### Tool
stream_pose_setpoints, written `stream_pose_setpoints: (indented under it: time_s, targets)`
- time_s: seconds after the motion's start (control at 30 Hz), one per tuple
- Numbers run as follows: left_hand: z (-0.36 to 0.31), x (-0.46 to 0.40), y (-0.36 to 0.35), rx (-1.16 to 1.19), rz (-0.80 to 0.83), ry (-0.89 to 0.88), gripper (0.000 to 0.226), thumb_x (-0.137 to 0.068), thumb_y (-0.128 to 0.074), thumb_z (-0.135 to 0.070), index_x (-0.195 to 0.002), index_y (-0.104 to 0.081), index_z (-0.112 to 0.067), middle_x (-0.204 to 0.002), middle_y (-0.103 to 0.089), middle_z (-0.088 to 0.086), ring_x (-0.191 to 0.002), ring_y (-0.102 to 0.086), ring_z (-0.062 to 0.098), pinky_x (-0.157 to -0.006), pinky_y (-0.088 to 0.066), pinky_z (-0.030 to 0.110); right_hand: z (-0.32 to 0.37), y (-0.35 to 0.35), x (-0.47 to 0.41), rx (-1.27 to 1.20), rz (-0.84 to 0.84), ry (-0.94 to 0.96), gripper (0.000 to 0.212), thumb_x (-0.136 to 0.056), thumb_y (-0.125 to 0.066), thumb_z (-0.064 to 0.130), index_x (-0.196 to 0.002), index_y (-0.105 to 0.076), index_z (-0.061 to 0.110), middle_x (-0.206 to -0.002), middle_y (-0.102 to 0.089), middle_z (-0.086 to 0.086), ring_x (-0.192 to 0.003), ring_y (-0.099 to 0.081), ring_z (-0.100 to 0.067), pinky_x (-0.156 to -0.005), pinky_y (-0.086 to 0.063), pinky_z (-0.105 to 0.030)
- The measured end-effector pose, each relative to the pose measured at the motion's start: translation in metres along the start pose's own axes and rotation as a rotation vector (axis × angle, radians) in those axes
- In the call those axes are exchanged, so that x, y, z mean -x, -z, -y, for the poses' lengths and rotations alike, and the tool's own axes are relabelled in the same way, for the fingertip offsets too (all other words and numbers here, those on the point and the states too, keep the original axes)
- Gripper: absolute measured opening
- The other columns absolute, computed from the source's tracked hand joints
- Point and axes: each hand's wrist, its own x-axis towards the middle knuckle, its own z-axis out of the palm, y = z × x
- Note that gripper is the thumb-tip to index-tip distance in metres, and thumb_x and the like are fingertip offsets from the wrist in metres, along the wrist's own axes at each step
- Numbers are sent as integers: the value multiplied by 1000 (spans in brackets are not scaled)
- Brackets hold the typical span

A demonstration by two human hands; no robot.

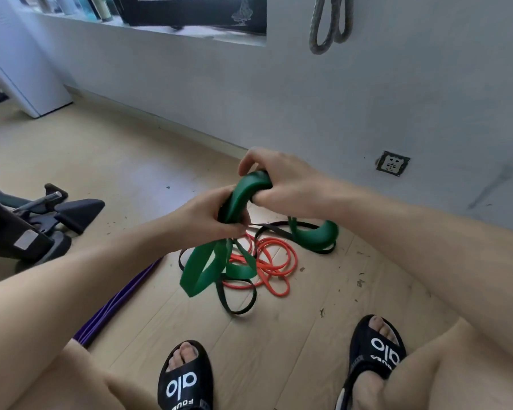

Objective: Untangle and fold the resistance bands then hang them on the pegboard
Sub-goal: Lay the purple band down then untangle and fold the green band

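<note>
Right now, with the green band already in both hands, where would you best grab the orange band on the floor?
Take the orange band at its outer loops on the right, coming from above. There its thin strands lie bare on the wooden floor, while its left side runs under the green band and crosses the black band.

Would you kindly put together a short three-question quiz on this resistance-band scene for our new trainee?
1. True or false: both hands grip the green band.
2. Which band lies on the floor under the hanging green loops? A) orange band B) yellow band C) white band
3. Fill in: a grey band already hangs on the ____.

Key:
1. True. The left hand and right hand each curl round the green band.
2. A. The orange band lies there, tangled with a black band.
3. Wall. The pegboard itself cannot be made out.
</note>
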Motion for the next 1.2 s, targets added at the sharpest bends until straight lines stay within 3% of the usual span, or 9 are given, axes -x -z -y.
stream_pose_setpoints:
  time_s: [0.1, 0.3, 0.57, 0.7, 0.77, 0.87, 1.0, 1.13, 1.2]
  targets:
    - [17, 1, 1, -37, -5, 77, 21, -88, -77, -13, -99, -61, -17, -93, -72, 1, -89, -71, 19, -87, -60, 43, 3, 9, -2, -94, -81, 19, 32, -84, -68, 7, -111, -61, 24, -84, -65, 5, -68, -56, -6, -62, -43, -20]
    - [27, 4, 2, -253, 40, 20, 32, -87, -79, -24, -97, -49, -27, -86, -58, 1, -73, -53, 11, -65, -47, 27, -17, 29, 1, -38, -62, -51, 32, -79, -71, 9, -104, -62, 27, -89, -71, 6, -77, -64, -12, -69, -46, -26]
    - [43, 35, 36, -455, 29, 115, 28, -88, -75, -45, -83, -53, -28, -69, -56, -6, -61, -52, 8, -56, -38, 21, -49, 11, 0, 220, 163, -86, 21, -87, -72, 21, -103, -63, 31, -84, -66, 4, -76, -61, -15, -62, -42, -28]
    - [65, 69, 64, -531, 95, 230, 26, -81, -70, -50, -80, -51, -32, -69, -60, -5, -63, -58, 10, -60, -45, 31, -40, -24, -12, 230, 258, 38, 9, -92, -69, 26, -94, -61, 31, -79, -65, 8, -71, -63, -12, -63, -51, -31]
    - [85, 95, 72, -494, 109, 342, 26, -77, -65, -56, -84, -52, -34, -75, -61, -5, -71, -60, 17, -66, -48, 38, -30, -50, -22, 247, 334, 93, 8, -94, -65, 24, -92, -58, 28, -77, -63, 7, -64, -60, -9, -59, -50, -31]
    - [124, 138, 67, -294, 118, 469, 15, -86, -69, -38, -94, -58, -33, -85, -64, 1, -79, -60, 23, -69, -47, 36, -12, -91, -46, 317, 487, 154, 10, -92, -59, 18, -96, -56, 27, -79, -63, 4, -62, -59, -11, -59, -52, -36]
    - [172, 193, 49, -141, 86, 657, 50, -70, -58, -45, -111, -66, -17, -102, -68, 16, -96, -63, 35, -85, -52, 50, 19, -155, -84, 378, 623, 187, 24, -88, -55, 14, -110, -55, 24, -84, -58, 2, -66, -55, -13, -55, -45, -26]
    - [228, 243, 26, 22, 34, 837, 32, -63, -53, -49, -79, -60, -22, -72, -61, -1, -63, -54, 14, -64, -43, 32, 23, -243, -109, 310, 833, 161, 29, -89, -59, 17, -116, -54, 26, -96, -62, -3, -87, -60, -22, -67, -47, -33]
    - [257, 261, 9, 84, 37, 907, 25, -72, -54, -49, -81, -58, -27, -73, -61, -5, -67, -54, 11, -67, -43, 31, 15, -286, -118, 275, 932, 102, 32, -92, -61, 17, -121, -50, 22, -96, -61, -3, -85, -59, -18, -67, -48, -33]
